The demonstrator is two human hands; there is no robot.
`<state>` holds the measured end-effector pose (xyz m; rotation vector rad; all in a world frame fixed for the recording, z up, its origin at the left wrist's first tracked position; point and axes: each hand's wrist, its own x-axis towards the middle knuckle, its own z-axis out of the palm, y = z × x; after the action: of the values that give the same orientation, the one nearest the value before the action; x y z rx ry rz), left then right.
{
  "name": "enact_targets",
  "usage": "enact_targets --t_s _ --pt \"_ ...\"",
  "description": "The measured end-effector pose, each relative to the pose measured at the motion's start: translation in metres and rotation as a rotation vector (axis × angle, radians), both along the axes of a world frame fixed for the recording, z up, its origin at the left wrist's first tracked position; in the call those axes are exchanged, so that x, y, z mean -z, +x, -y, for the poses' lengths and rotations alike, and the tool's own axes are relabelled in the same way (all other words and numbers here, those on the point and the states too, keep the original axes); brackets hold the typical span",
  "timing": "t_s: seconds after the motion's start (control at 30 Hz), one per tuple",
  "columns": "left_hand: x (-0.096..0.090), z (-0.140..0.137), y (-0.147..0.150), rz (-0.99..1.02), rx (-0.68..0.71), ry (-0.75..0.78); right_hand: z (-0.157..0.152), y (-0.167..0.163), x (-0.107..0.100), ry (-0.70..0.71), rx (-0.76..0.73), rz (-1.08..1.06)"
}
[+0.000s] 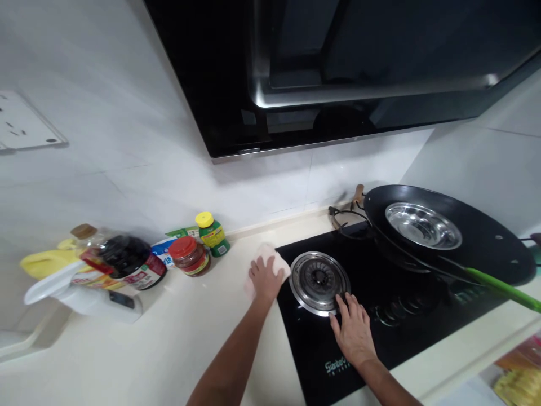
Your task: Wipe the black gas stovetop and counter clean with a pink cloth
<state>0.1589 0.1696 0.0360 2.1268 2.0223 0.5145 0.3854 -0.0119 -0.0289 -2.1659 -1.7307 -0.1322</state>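
Observation:
My left hand [267,277] presses a pale pink cloth [279,264] onto the white countertop [203,338], beside the left edge of the black glass stove [296,344]. The cloth's outline is partly smeared, and some of it is hidden under my fingers. On the stove, my right hand [354,331] lies with fingers spread, holding nothing. Its fingertips reach the front rim of the round metal burner [320,282].
A large black wok [486,242] holding a steel bowl [424,226] and a green-handled utensil [502,288] covers the stove's right side. Left stand a green bottle [213,235], a red-lidded jar [189,256], a dark sauce bottle [122,256] and a white scale-like device [95,299]. A range hood [338,107] overhangs.

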Motion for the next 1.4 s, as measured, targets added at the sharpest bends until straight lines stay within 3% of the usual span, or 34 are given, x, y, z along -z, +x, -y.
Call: enact_targets --t_s 0.17,0.27,0.3,0.4,0.5,0.57,0.67,0.77,0.83,0.97,1.07,1.2,1.4 --pt "0.019 0.127 -0.008 0.028 0.209 0.105 0.0 0.0 0.003 0.027 -0.002 0.003" --pt "0.049 0.199 -0.023 0.038 0.352 0.185 0.0 0.001 0.008 0.029 0.005 0.003" --pt "0.063 0.219 -0.029 0.04 0.413 0.296 0.0 0.002 0.009 0.029 0.006 0.003" --pt "0.106 0.261 -0.049 -0.024 0.466 0.476 0.001 0.003 0.013 0.036 0.002 0.013" --pt "0.128 0.273 -0.066 -0.086 0.369 0.427 0.001 0.004 0.016 0.061 -0.013 0.031" --pt "0.121 0.264 -0.074 -0.082 0.346 0.432 0.002 0.005 0.018 0.084 -0.015 0.039" --pt "0.087 0.224 -0.078 -0.03 0.328 0.394 0.002 0.006 0.021 0.105 -0.019 0.047" --pt "0.05 0.161 -0.07 0.015 0.237 0.157 0.003 0.007 0.022 0.108 -0.03 0.051" --pt "0.035 0.111 -0.06 0.02 0.191 0.114 0.003 0.008 0.023 0.115 -0.03 0.045" --pt "0.024 0.015 -0.05 0.019 0.092 0.072 0.002 0.009 0.026 0.135 -0.033 0.041" --pt "0.017 -0.036 -0.061 0.004 0.032 0.049 0.001 0.01 0.027 0.135 -0.021 0.045" --pt "0.008 -0.054 -0.092 -0.028 -0.028 0.043 0.002 0.01 0.024 0.098 -0.029 0.058" --pt "0.006 0.0 -0.149 -0.065 -0.034 0.021 0.006 0.012 0.022 0.085 -0.041 0.071"
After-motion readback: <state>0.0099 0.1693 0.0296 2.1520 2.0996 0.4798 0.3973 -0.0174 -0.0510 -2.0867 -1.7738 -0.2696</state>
